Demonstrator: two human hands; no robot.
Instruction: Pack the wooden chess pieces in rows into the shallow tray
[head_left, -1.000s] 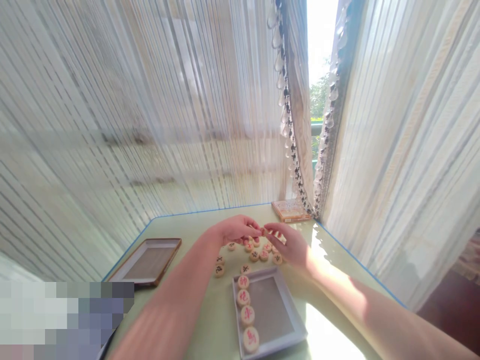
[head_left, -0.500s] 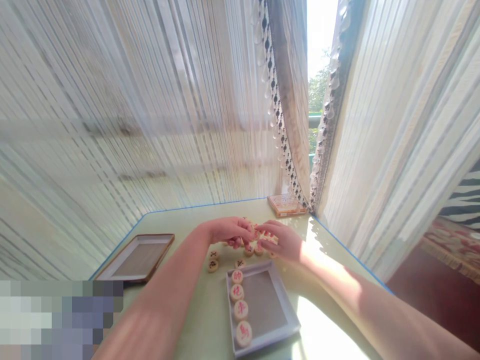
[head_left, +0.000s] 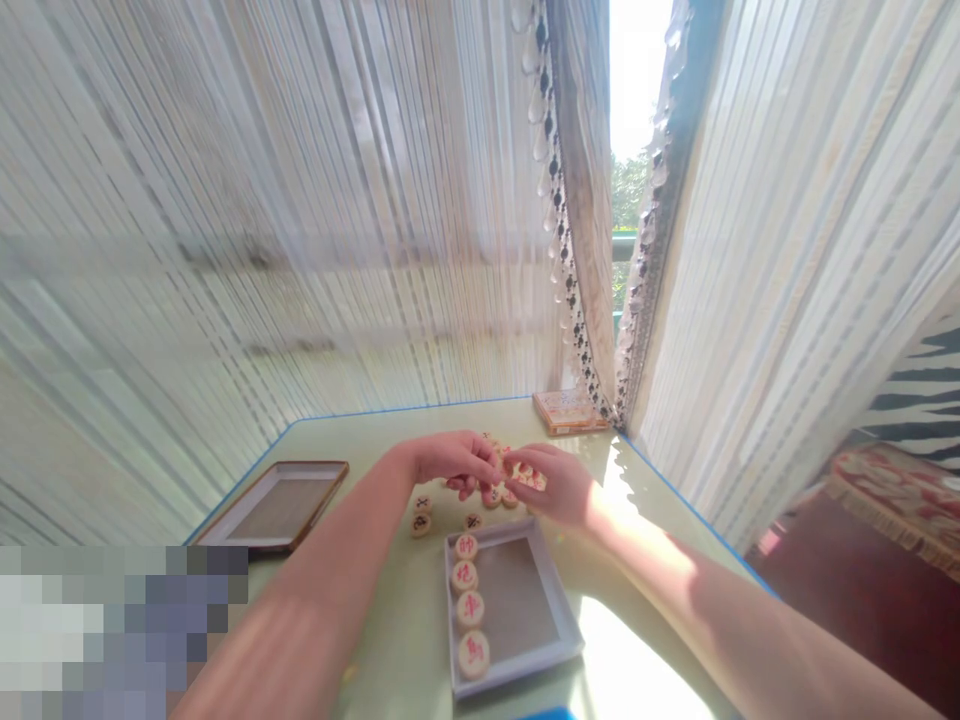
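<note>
Over a cluster of round Chinese chess pieces point(head_left: 493, 497), my two hands meet fingertip to fingertip. My left hand point(head_left: 459, 462) has curled fingers; its index and thumb point right, and what they hold, if anything, is hard to make out. My right hand point(head_left: 553, 482) curves with thumb and fingers apart, and pieces show through the gap. Nearer me lies a shallow pale box tray point(head_left: 517, 668). Along its left side stands a column of red-marked pieces point(head_left: 470, 609). Black-marked pieces point(head_left: 421, 524) sit left of the cluster, and another black-marked piece point(head_left: 473, 522) is just beyond the tray.
A brown-edged box lid point(head_left: 341, 480) lies at the left of the green table point(head_left: 405, 620). A flat patterned box point(head_left: 570, 412) rests at the far right corner. String curtains point(head_left: 337, 250) hang behind the table. At lower left, one area is pixelated.
The fingers of my right hand have curled slightly, and both hands remain close together over the pieces. The view has shifted a little. Pieces in the tray keep their places.
</note>
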